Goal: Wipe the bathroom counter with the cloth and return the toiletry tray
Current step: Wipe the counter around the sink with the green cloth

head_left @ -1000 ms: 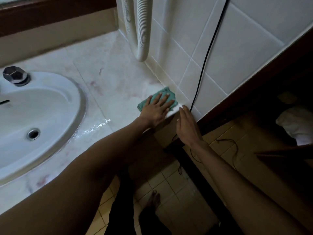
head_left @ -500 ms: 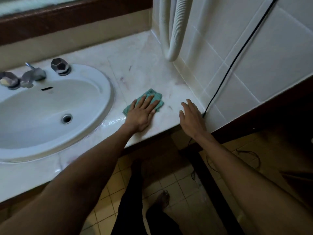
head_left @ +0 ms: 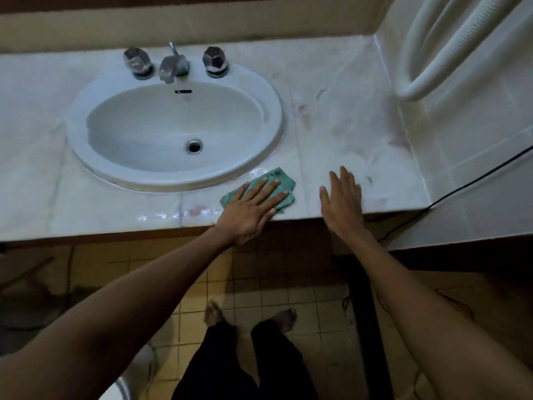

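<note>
A green cloth point(head_left: 281, 180) lies flat on the white marble counter point(head_left: 340, 119), just right of the sink's front rim. My left hand point(head_left: 253, 207) presses down on the cloth with fingers spread; it covers the cloth's near half. My right hand point(head_left: 343, 197) rests flat and empty on the counter's front edge, a short way right of the cloth. A wet sheen shows on the counter along the front edge left of the cloth. No toiletry tray is in view.
An oval white sink point(head_left: 176, 131) with a chrome tap point(head_left: 173, 64) and two knobs is set in the counter. White ribbed hoses point(head_left: 432, 62) hang on the tiled right wall. A black cable point(head_left: 461, 187) runs down that wall. My bare feet stand on yellow floor tiles point(head_left: 259, 293).
My left hand has slid the cloth left along the counter's front, from the right wall corner toward the sink. My right hand has followed left along the edge. The view has swung left.
</note>
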`<state>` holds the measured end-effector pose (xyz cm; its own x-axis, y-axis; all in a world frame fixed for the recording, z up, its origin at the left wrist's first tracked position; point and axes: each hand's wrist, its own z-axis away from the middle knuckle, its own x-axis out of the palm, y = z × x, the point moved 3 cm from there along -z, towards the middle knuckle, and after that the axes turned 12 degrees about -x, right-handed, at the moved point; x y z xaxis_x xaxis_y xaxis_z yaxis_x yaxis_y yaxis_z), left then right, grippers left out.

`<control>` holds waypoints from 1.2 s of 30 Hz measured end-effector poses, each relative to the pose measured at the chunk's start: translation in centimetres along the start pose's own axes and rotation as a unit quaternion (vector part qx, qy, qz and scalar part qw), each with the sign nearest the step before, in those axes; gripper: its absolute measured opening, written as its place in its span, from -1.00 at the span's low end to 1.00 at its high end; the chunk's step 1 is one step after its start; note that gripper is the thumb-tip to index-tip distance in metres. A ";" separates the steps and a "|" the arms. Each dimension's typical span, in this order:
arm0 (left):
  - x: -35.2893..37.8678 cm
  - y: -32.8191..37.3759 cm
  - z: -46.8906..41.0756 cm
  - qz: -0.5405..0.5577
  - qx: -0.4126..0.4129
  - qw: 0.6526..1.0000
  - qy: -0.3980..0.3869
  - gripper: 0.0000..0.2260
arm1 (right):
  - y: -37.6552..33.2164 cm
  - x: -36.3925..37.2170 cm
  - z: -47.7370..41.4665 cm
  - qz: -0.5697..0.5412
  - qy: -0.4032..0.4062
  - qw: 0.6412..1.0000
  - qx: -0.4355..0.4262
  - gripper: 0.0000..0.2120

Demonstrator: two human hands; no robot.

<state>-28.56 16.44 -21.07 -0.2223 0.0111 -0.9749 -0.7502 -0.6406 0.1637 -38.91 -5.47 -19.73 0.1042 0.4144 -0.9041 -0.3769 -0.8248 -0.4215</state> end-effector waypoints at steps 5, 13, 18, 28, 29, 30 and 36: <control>-0.6 -5.0 3.7 0.016 -0.009 1.000 -0.024 -0.54 | -5.8 2.3 -0.5 -0.012 -0.020 0.999 -0.031 -0.50; -1.6 -17.2 12.4 0.017 -0.055 0.998 -0.021 -0.53 | -22.1 5.1 -1.4 -0.069 0.086 0.974 -0.196 -0.73; -2.5 -26.8 17.8 0.026 -0.139 0.990 0.012 -0.54 | -30.4 8.9 -4.2 -0.098 0.047 0.966 -0.236 -0.72; -3.0 -33.5 16.6 0.119 -0.448 0.882 0.081 -0.52 | -40.2 14.5 -7.5 -0.030 -0.074 0.974 -0.210 -0.49; -2.9 -33.2 17.0 0.117 -0.426 0.894 0.071 -0.52 | -40.9 14.8 -7.6 -0.024 -0.076 0.973 -0.215 -0.50; -2.8 -33.4 17.7 0.111 -0.385 0.914 0.059 -0.52 | -41.6 15.0 -7.8 -0.015 -0.076 0.971 -0.226 -0.52; -2.8 -40.9 23.1 0.050 -0.224 0.973 0.034 -0.55 | -45.5 16.7 -9.7 0.020 -0.081 0.942 -0.324 -0.65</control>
<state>-11.68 60.33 -21.59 -0.2267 -0.1100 -0.9677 -0.3762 -0.9066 0.1912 -11.11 35.23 -16.30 -0.0598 0.3889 -0.9193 0.2685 -0.8808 -0.3900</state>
